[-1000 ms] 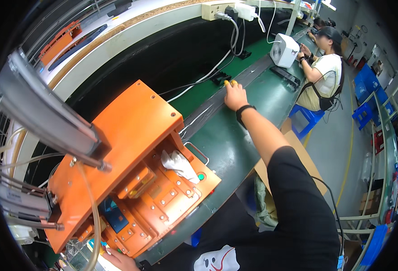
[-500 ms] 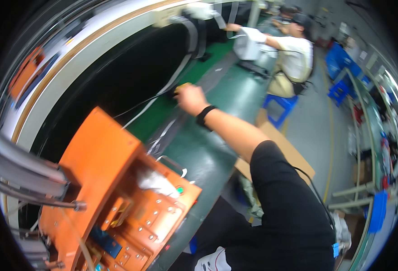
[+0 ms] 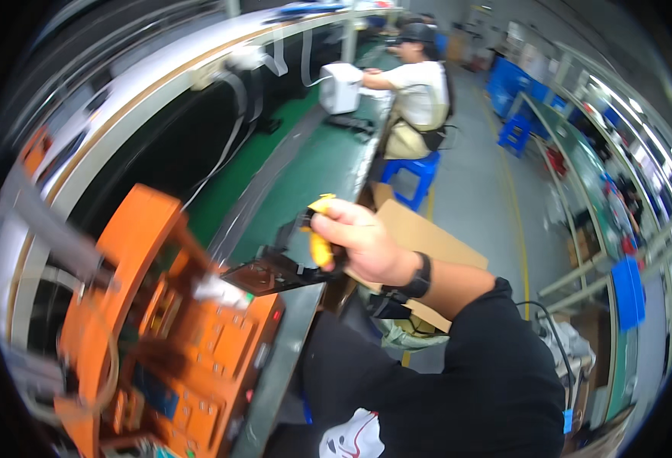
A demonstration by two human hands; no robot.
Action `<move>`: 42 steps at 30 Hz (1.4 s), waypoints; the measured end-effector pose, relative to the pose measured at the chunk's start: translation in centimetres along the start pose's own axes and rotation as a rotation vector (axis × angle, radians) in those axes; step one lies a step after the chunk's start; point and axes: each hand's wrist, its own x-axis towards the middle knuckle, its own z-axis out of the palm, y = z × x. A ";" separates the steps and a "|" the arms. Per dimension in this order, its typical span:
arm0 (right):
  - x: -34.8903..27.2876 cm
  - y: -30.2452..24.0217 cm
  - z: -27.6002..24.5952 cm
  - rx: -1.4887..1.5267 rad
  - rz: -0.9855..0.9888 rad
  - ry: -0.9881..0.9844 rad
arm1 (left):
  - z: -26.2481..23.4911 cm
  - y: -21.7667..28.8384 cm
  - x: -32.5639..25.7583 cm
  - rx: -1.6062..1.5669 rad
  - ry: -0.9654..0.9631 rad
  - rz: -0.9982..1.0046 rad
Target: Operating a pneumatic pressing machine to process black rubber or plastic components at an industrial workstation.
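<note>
Head view: right hand, yellow coverings on its fingertips, closed around one end of a black part, which is held aloft near the bench edge, its flat panel extending toward the orange machine. Left hand: out of sight, grip cannot be told. Green bench: beneath. Open cardboard box: just beyond the right wrist.

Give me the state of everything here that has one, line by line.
Right hand: closed, gripping
Black part: held up, tilted
Orange machine: open-fronted; power unclear
Cardboard box: flap open
Nearer blue stool: occupied
White appliance: upright; running or not unclear
</note>
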 end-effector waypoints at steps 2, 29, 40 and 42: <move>-2.2 -0.9 2.8 -0.089 0.010 -0.125 | 2.4 -3.9 -1.2 0.107 0.064 0.220; -2.4 16.1 25.9 -1.179 -0.933 -0.793 | -12.2 1.3 -3.4 -0.775 0.149 -0.505; -6.4 14.5 28.1 -1.094 -0.919 -0.846 | -12.8 4.8 -5.6 -1.001 0.252 -0.608; -9.3 16.2 28.2 -0.887 -0.728 -0.927 | -12.9 5.3 -5.6 -0.963 0.267 -0.584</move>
